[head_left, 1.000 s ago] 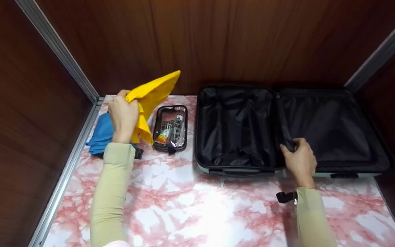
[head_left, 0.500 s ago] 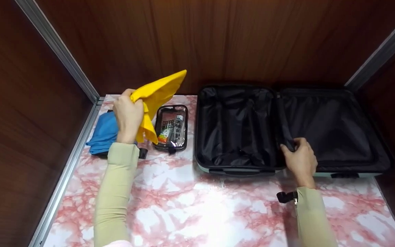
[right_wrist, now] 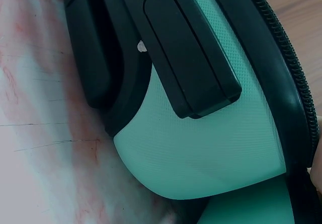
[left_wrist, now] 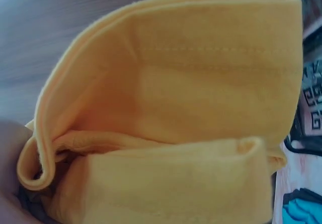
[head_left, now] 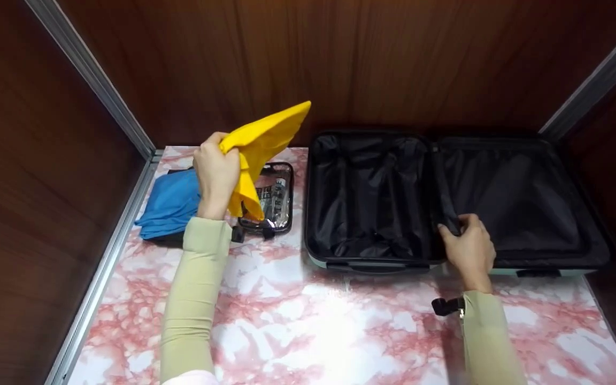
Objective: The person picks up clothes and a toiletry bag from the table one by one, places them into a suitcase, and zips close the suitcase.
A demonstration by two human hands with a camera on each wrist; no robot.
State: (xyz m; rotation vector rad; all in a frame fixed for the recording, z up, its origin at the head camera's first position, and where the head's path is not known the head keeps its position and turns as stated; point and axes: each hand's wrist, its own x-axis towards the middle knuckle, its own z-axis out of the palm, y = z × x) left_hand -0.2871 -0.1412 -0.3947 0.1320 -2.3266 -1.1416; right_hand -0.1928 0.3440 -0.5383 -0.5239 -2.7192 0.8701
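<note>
My left hand (head_left: pixel 217 168) grips a folded yellow garment (head_left: pixel 265 141) in the air, its upper corner pointing to the right. In the left wrist view the yellow cloth (left_wrist: pixel 216 98) fills most of the frame, with stitched seams and a folded edge. Below it lies a clear toiletry pouch (head_left: pixel 281 206), partly covered. My right hand (head_left: pixel 469 248) pinches a black fabric flap (head_left: pixel 448 206) at the middle of an opened suitcase (head_left: pixel 377 262). The right wrist view shows the suitcase's mint-green shell (right_wrist: pixel 201 148), zipper edge and black handle; only a sliver of finger appears there.
Folded blue cloth (head_left: pixel 171 203) lies at the left, with something black beneath it. Wooden panels (head_left: pixel 329 64) stand behind and on both sides. The pink-and-white marbled tabletop (head_left: pixel 297 321) stretches in front of the suitcase.
My left hand has moved to the right with the yellow garment, which now covers more of the pouch and uncovers more blue cloth. The right hand stays at the flap.
</note>
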